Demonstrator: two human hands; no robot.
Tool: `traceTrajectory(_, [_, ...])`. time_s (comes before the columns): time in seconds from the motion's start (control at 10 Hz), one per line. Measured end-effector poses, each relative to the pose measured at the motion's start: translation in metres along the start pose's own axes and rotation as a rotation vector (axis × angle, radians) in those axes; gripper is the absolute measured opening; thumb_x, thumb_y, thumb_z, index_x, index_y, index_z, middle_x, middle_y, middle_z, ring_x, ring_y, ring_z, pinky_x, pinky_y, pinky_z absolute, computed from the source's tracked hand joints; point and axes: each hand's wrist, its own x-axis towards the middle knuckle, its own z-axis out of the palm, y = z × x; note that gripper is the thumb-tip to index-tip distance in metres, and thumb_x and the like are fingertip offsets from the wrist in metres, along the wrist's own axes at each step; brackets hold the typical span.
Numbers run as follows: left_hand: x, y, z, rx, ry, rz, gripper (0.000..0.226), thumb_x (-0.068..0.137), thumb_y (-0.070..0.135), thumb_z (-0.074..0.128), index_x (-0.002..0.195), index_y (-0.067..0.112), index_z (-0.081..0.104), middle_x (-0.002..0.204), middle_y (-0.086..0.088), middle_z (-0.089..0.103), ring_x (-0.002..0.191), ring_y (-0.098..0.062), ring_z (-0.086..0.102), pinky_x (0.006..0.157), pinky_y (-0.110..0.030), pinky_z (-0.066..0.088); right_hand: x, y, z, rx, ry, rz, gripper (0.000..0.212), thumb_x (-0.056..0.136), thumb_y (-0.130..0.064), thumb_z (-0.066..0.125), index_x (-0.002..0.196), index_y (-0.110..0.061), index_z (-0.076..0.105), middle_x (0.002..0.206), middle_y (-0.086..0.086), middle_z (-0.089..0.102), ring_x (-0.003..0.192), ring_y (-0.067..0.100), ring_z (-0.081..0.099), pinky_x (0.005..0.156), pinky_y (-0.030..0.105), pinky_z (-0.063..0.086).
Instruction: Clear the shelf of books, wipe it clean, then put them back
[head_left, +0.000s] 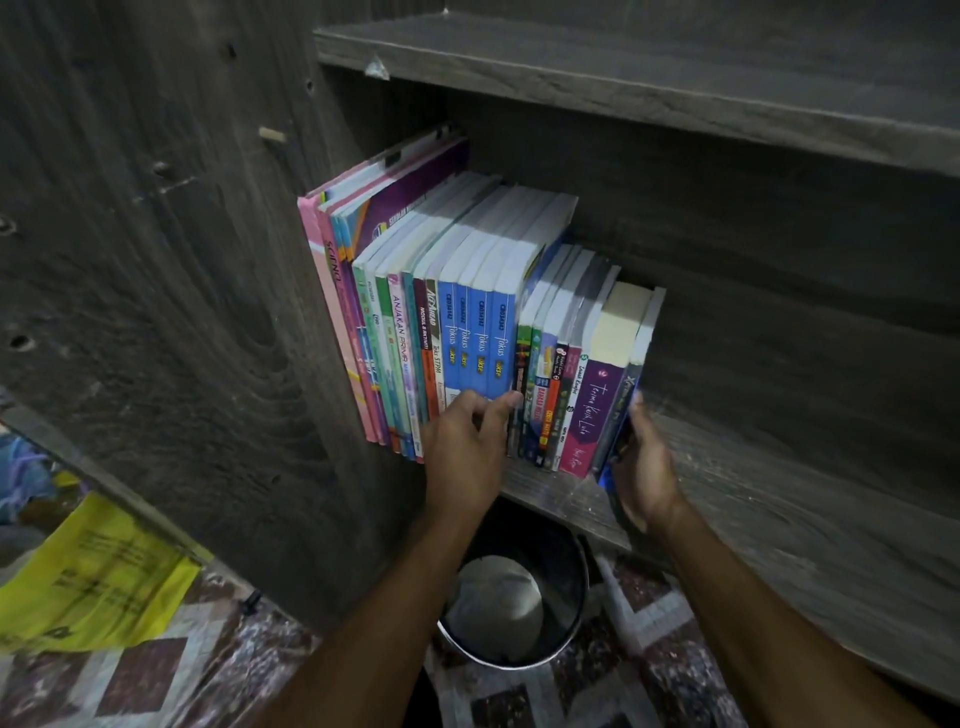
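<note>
Dark wood-grain bookcase (182, 312) fills most of the view, its upper board and right end cut off by the frame. On the lower shelf (779, 493) a row of books (467, 291) stands upright, long sides vertical, spines facing outward. The row is packed against the left wall of the compartment, with the tallest books at the left and the shortest at the right. The far ends of the books fade into shadow. Below, on a patterned floor (156, 675), sits a round dark bucket (582, 613), partly hidden by the shelf edge, and a crumpled yellow sheet (93, 577) with unreadable print. The left hand (462, 452) bends its fingers over the lower spines of the blue books, thumb pushed into the gap beside them. The right hand (647, 473), blurred, lies against the outer cover of the last book; its fingers are hidden, so its grip cannot be told.
</note>
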Motion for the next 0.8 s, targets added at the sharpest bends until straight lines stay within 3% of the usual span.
traceTrajectory(0.1, [-0.004,-0.002,-0.002,0.032,-0.019,0.054,0.036,0.093,0.037,0.06,0.064,0.018,0.048,0.058,0.003,0.053,0.053,-0.006,0.048,0.049,-0.012,0.037,-0.001,-0.001,0.002,0.001,0.002,-0.006,0.041,0.106,-0.043,0.027,0.119,-0.023,0.061,0.1,-0.003,0.076,0.095,0.014,0.072,0.074,0.029,0.059])
traceTrajectory(0.4, [-0.008,-0.004,-0.007,0.124,-0.077,0.06,0.026,0.094,0.033,0.061,0.072,0.022,0.052,0.07,0.009,0.06,0.067,-0.002,0.057,0.055,-0.016,0.042,-0.002,-0.002,0.0,-0.024,0.03,0.007,0.051,0.104,-0.047,0.033,0.134,-0.012,0.055,0.113,0.009,0.071,0.094,0.015,0.072,0.07,0.026,0.058])
traceTrajectory(0.5, [-0.011,-0.003,-0.01,0.137,-0.09,0.07,0.022,0.093,0.032,0.062,0.074,0.025,0.054,0.077,0.011,0.061,0.074,-0.003,0.058,0.061,-0.018,0.044,-0.003,-0.004,0.0,-0.043,0.059,-0.005,0.048,0.105,-0.043,0.034,0.131,-0.011,0.058,0.103,0.004,0.074,0.087,0.012,0.073,0.066,0.023,0.057])
traceTrajectory(0.6, [-0.015,-0.001,-0.012,0.155,-0.113,0.08,0.013,0.092,0.026,0.063,0.081,0.023,0.057,0.083,0.01,0.061,0.081,-0.005,0.058,0.064,-0.015,0.042,-0.007,-0.005,-0.001,-0.084,0.091,0.025,0.045,0.106,-0.042,0.035,0.128,-0.013,0.061,0.105,0.006,0.074,0.09,0.015,0.072,0.071,0.027,0.057])
traceTrajectory(0.7, [-0.021,0.003,-0.016,0.14,-0.13,0.093,0.007,0.089,0.019,0.066,0.092,0.02,0.059,0.089,0.007,0.062,0.085,-0.008,0.059,0.069,-0.019,0.045,-0.012,-0.005,-0.004,-0.161,0.145,0.04,0.056,0.094,-0.062,0.047,0.128,-0.021,0.063,0.123,0.004,0.069,0.113,0.019,0.066,0.1,0.041,0.049])
traceTrajectory(0.8, [-0.03,0.006,-0.019,0.199,-0.17,0.098,0.014,0.088,0.016,0.067,0.1,0.018,0.058,0.092,0.007,0.061,0.089,-0.01,0.058,0.076,-0.027,0.05,-0.006,0.007,-0.021,-0.338,0.144,-0.035,0.076,0.075,-0.072,0.063,0.136,-0.027,0.058,0.142,-0.003,0.057,0.132,0.017,0.052,0.115,0.048,0.037])
